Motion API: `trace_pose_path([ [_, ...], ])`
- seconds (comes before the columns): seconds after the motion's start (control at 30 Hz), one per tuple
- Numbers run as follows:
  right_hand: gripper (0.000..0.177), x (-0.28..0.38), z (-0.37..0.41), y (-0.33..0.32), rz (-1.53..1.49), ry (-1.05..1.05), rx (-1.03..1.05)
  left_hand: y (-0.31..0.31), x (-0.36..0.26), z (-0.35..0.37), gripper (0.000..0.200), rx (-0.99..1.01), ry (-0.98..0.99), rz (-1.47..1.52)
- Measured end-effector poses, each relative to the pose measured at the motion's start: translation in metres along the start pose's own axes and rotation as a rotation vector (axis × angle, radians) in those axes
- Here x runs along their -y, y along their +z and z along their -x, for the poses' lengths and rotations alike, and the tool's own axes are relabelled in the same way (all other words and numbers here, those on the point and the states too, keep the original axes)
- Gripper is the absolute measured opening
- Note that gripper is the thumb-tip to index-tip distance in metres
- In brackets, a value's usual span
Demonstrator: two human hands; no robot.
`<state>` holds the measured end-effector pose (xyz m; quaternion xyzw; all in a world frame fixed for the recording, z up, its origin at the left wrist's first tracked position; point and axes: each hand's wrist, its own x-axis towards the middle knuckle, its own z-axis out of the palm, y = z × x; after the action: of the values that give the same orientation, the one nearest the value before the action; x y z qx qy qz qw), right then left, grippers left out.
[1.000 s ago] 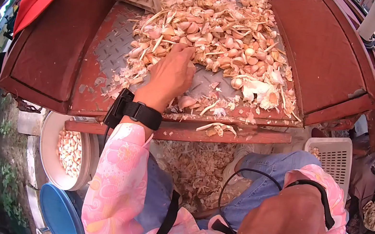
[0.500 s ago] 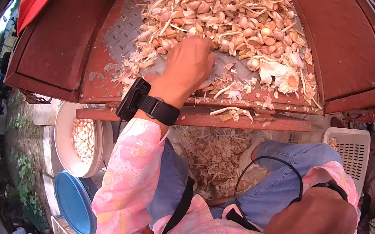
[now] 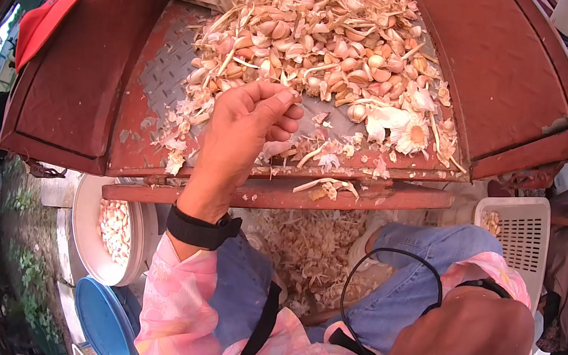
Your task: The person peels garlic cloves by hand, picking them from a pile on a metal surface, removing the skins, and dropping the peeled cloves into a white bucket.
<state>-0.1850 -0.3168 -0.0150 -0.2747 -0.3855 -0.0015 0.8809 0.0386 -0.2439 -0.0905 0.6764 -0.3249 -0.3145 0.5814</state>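
Garlic [image 3: 320,36]: piled to the worktop's [image 3: 163,75] front edge, bare metal at left.
Left hand [image 3: 243,131]: fingers [image 3: 277,103] curled together over that edge.
Right hand [image 3: 463,351]: fingers hidden, cannot tell.

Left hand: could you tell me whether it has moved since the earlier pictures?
Yes. The left hand has drawn back from the garlic pile towards the person and turned fingers-up; its wrist now crosses the red rail.

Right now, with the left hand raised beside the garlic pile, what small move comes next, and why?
Probably swing the left hand to the white bowl below the cart bed: its grip is pinched shut, palm up, above the garlic pile, and that bowl already holds cloves.
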Motion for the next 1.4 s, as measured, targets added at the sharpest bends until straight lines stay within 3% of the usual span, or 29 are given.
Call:
trace_pose_path([
  [0.03, 0.009, 0.001, -0.003, 0.0, 0.054, -0.012, 0.002, -0.001, -0.007, 0.012, 0.022, 0.051, -0.069, 0.347],
  [0.17, 0.017, 0.018, -0.024, 0.004, 0.335, 0.224, 0.033, -0.004, -0.008, 0.042, 0.02, 0.124, -0.078, 0.686],
  [0.23, 0.008, 0.005, -0.013, 0.0, 0.026, 0.386, 0.002, -0.004, -0.003, 0.053, 0.022, 0.192, -0.14, 0.944],
  [0.3, 0.008, -0.013, -0.018, -0.012, 0.484, -0.092, -0.137, 0.003, -0.003, 0.063, 0.023, 0.152, -0.182, 0.993],
  [0.37, 0.012, -0.006, -0.022, -0.021, 1.015, 0.13, -0.3, 0.012, 0.001, 0.076, 0.023, 0.112, -0.214, 1.048],
  [0.43, 0.01, -0.022, -0.017, -0.051, 1.551, 0.115, -0.184, 0.026, 0.014, 0.088, 0.023, 0.059, -0.36, 1.275],
  [0.5, 0.009, -0.036, -0.011, -0.072, 1.674, 0.183, -0.137, 0.033, 0.016, 0.097, 0.023, 0.059, -0.389, 1.328],
  [0.6, 0.009, -0.032, -0.02, -0.09, 1.769, 0.285, -0.149, 0.016, 0.056, 0.101, 0.024, 0.149, -0.282, 1.674],
  [0.63, 0.009, -0.027, -0.026, -0.097, 1.746, 0.311, -0.216, -0.003, 0.043, 0.105, 0.024, 0.042, -0.335, 1.645],
  [0.7, 0.012, -0.028, -0.031, -0.118, 1.672, 0.409, -0.513, -0.05, 0.02, 0.121, 0.023, -0.158, -0.105, 1.435],
  [0.77, 0.016, -0.029, -0.03, -0.143, 1.687, 0.404, -0.506, -0.118, 0.025, 0.142, 0.021, -0.383, 0.149, 1.12],
  [0.8, 0.019, -0.03, -0.034, -0.15, 1.826, 0.529, -0.465, -0.158, 0.031, 0.155, 0.021, -0.485, 0.198, 0.945],
  [0.87, 0.025, -0.032, -0.041, -0.168, 2.012, 0.706, -0.394, -0.222, 0.049, 0.177, 0.027, -0.937, 0.157, 0.366],
  [0.9, 0.025, -0.035, -0.042, -0.181, 2.008, 0.704, -0.404, -0.232, 0.045, 0.186, 0.033, -1.08, -0.077, 0.045],
  [0.97, 0.023, -0.041, -0.045, -0.202, 2.155, 0.706, -0.305, -0.289, 0.09, 0.212, 0.036, -1.067, -0.068, -0.319],
  [1.0, 0.021, -0.045, -0.05, -0.2, 2.148, 0.794, -0.325, -0.278, 0.078, 0.207, 0.036, -1.059, -0.065, -0.324],
  [1.07, 0.02, -0.047, -0.045, -0.205, 2.206, 0.766, -0.273, -0.217, 0.042, 0.196, 0.034, -0.97, -0.038, -0.06],
  [1.13, 0.02, -0.046, -0.048, -0.202, 2.268, 0.74, -0.187, -0.163, 0.021, 0.174, 0.028, -0.736, 0.055, 0.055],
  [1.23, 0.017, -0.035, -0.053, -0.184, 2.04, 0.947, -0.304, -0.097, 0.008, 0.147, 0.026, -0.52, 0.079, 0.032],
  [1.3, 0.014, -0.031, -0.04, -0.18, 1.596, 0.673, -0.492, -0.068, 0.011, 0.127, 0.029, -0.398, 0.074, 0.141],
  [1.4, 0.011, -0.033, -0.032, -0.163, 1.237, 0.6, -0.537, -0.032, 0.013, 0.102, 0.033, -0.269, 0.003, 0.311],
])
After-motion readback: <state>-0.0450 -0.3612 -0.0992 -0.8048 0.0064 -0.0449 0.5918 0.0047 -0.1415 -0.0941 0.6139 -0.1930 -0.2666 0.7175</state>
